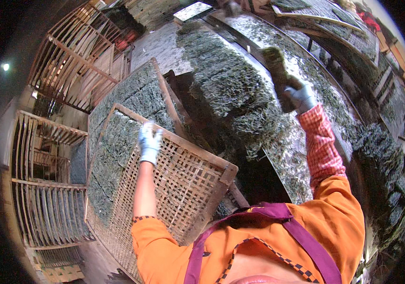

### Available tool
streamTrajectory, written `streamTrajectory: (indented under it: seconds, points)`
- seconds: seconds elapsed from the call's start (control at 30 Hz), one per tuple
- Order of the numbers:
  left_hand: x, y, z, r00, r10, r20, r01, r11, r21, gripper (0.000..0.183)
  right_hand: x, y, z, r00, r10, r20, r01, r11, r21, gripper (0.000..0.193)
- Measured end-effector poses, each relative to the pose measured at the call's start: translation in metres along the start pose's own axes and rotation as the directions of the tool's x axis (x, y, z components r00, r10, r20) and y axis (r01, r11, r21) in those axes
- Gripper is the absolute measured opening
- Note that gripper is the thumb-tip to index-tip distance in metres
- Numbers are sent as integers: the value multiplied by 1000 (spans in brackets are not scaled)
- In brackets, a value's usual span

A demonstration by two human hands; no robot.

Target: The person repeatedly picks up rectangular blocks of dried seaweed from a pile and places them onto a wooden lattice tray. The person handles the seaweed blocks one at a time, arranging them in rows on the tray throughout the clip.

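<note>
My left hand point(149, 143), in a pale blue glove, is over the inner edge of the frame of a woven bamboo tray point(179, 175), with its fingers apart and nothing seen in them. Beside it, a mat of matted green strands point(112, 151) covers the tray's far left part, while the near right weave is bare. Out to the right, my right hand point(301, 98), gloved too, grips a long dark green strip of matted strands point(274, 66) near its lower end. The strip stands out above a long table strewn with loose strands.
Under the front tray lies another loaded tray point(141, 92). A thick heap of green strands point(231, 90) runs along the light worktop point(157, 45). Wooden slatted racks point(51, 189) stand at left. More trays point(325, 19) lie at far right, above a further heap point(378, 146).
</note>
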State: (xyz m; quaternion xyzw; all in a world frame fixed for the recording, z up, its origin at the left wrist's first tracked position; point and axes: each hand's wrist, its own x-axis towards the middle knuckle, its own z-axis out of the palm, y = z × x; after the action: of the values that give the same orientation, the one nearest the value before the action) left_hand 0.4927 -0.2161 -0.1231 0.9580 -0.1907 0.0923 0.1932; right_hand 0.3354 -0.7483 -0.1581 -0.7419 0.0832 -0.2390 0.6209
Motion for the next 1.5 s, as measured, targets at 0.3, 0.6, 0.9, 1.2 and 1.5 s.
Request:
streamTrajectory:
  seconds: [0.3,0.6,0.9,1.2,1.5]
  points:
    - [-15,-158,-24,985,-141,-101,172,870,462,60,44,101,-19,924,140,-355,-109,989,105,38]
    - [-19,-58,-41,944,318,90,-326,940,100,33,-63,-100,257,690,244,681,-599,722,348,59]
    - [-59,-72,-127,893,191,-408,-108,970,218,70,-107,-80,288,508,188,840,-837,336,431,54]
    - [-123,-233,-58,838,-490,-242,545,782,303,84,-105,-88,196,752,250,610,-653,410,637,63]
    - [-104,-209,-71,835,-434,-337,547,598,586,60,-71,46,-17,903,415,-114,-105,469,877,21]
